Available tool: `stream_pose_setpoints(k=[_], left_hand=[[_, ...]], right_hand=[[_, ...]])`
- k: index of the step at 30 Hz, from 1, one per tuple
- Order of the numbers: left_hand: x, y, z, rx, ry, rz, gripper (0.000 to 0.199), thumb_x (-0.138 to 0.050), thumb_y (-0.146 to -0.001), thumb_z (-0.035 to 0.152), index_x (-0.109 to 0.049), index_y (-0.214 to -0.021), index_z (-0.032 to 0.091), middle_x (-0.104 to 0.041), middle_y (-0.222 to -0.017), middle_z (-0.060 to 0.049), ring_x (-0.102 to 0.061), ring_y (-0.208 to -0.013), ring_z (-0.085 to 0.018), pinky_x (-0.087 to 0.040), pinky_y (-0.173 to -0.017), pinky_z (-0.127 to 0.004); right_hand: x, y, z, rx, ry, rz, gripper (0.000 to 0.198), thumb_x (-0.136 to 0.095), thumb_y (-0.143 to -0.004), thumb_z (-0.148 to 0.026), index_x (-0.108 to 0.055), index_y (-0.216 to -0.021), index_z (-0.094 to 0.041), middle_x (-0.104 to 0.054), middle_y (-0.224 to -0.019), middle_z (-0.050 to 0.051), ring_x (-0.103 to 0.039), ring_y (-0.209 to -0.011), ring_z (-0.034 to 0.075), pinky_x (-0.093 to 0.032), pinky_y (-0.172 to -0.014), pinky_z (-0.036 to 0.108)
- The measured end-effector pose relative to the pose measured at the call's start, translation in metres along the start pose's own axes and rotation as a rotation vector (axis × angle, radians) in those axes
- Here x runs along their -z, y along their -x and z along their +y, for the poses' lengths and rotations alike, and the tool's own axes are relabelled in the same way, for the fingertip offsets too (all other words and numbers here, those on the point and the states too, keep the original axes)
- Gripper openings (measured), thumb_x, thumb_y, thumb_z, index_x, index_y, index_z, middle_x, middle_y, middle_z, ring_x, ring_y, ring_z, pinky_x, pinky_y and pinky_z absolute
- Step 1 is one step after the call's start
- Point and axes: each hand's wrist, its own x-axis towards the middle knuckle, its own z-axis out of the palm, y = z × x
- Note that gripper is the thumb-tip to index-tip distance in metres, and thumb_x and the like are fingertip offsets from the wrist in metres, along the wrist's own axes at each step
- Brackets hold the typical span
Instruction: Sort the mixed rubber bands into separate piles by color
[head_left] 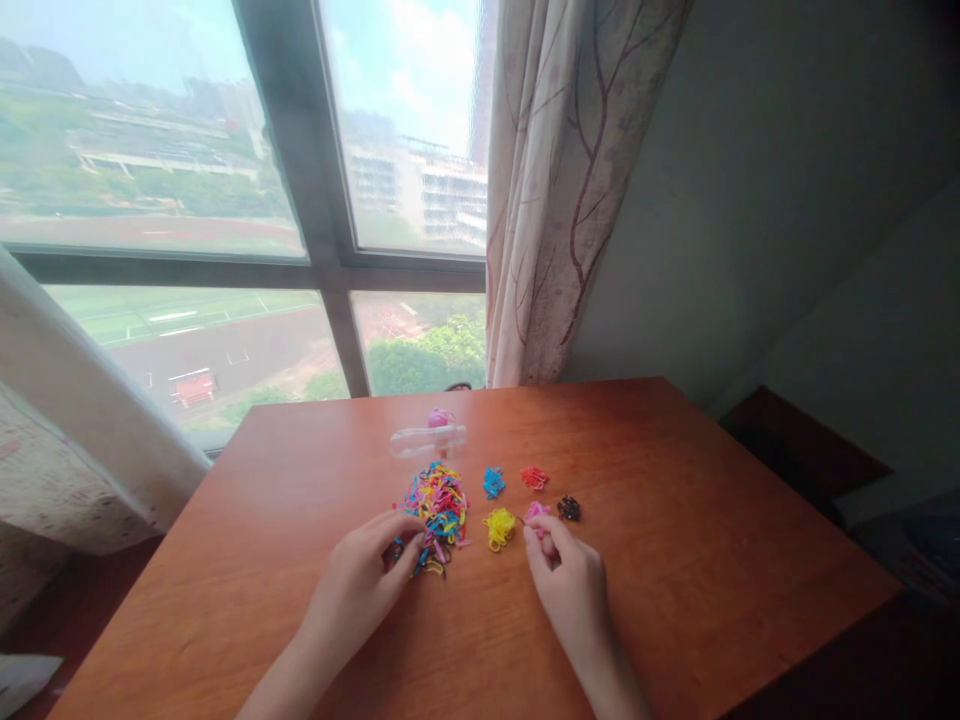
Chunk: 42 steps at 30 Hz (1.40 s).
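Observation:
A heap of mixed small rubber bands (442, 500) in several colours lies on the table. My left hand (375, 560) is at its near left side, thumb and forefinger drawn close together among the bands; what is between the fingertips is hidden. To the right, my right hand (566, 565) pinches a small dark rubber band (521, 520) beside the pink bands (537, 512), partly covering them. Sorted by colour around it are yellow bands (499, 528), blue bands (493, 482), red bands (534, 478) and black bands (569, 508).
Behind the heap lies a clear plastic container (427, 440) with a pink-purple object (439, 418) next to it. The wooden table (300, 480) reaches to a window (405, 200) with a patterned curtain (562, 180). A grey wall (750, 200) stands at the right.

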Motion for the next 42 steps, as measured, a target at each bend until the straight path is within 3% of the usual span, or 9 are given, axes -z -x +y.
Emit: stream_pose_setpoints(k=[5, 9, 18, 26, 32, 42], left_hand=[[0.001, -0.002, 0.003, -0.004, -0.002, -0.021, 0.025, -0.048, -0.092, 0.031, -0.07, -0.089, 0.021, -0.07, -0.081, -0.002, -0.061, -0.068, -0.015, -0.044, -0.065, -0.023], [0.002, -0.002, 0.004, 0.0, -0.012, -0.023, 0.025, -0.048, -0.092, 0.031, -0.07, -0.089, 0.021, -0.07, -0.081, -0.002, -0.061, -0.068, -0.015, -0.044, -0.065, -0.023], [0.001, -0.001, 0.0, -0.004, -0.041, 0.008, 0.024, -0.048, -0.092, 0.031, -0.07, -0.091, 0.022, -0.071, -0.081, -0.001, -0.06, -0.065, -0.014, -0.043, -0.061, -0.022], [0.004, 0.0, -0.002, -0.02, -0.081, 0.011, 0.025, -0.047, -0.092, 0.031, -0.07, -0.09, 0.022, -0.073, -0.083, -0.001, -0.06, -0.066, -0.014, -0.043, -0.06, -0.022], [0.009, -0.001, -0.005, -0.002, -0.109, 0.034, 0.024, -0.047, -0.091, 0.032, -0.069, -0.088, 0.022, -0.072, -0.077, 0.0, -0.059, -0.063, -0.014, -0.042, -0.059, -0.022], [0.017, 0.001, 0.0, -0.01, -0.166, -0.144, 0.021, -0.048, -0.089, 0.027, -0.068, -0.084, 0.024, -0.07, -0.079, -0.001, -0.062, -0.072, -0.016, -0.042, -0.065, -0.022]], right_hand=[[0.022, -0.017, 0.048, -0.09, 0.184, 0.137, 0.045, -0.043, -0.095, -0.054, -0.07, -0.087, -0.019, -0.058, -0.056, 0.0, -0.055, -0.05, 0.015, -0.034, -0.053, 0.024], [0.026, -0.019, 0.069, -0.135, 0.267, 0.125, 0.048, -0.039, -0.094, -0.056, -0.07, -0.088, -0.02, -0.058, -0.056, 0.001, -0.056, -0.052, 0.017, -0.033, -0.053, 0.026], [0.023, -0.018, 0.075, -0.193, 0.268, 0.059, 0.043, -0.039, -0.093, -0.053, -0.068, -0.086, -0.022, -0.056, -0.055, 0.0, -0.053, -0.05, 0.017, -0.03, -0.051, 0.026], [0.025, -0.016, 0.074, -0.167, 0.231, 0.095, 0.045, -0.041, -0.092, -0.054, -0.069, -0.087, -0.019, -0.057, -0.057, 0.001, -0.055, -0.051, 0.017, -0.033, -0.052, 0.025], [0.023, -0.012, 0.052, -0.099, 0.109, 0.079, 0.041, -0.046, -0.093, -0.05, -0.07, -0.087, -0.018, -0.057, -0.057, 0.0, -0.054, -0.051, 0.014, -0.038, -0.054, 0.023], [-0.015, -0.001, -0.041, 0.107, -0.102, -0.313, 0.02, -0.05, -0.091, -0.025, -0.069, -0.087, -0.023, -0.061, -0.06, -0.003, -0.054, -0.053, 0.012, -0.032, -0.054, 0.022]])
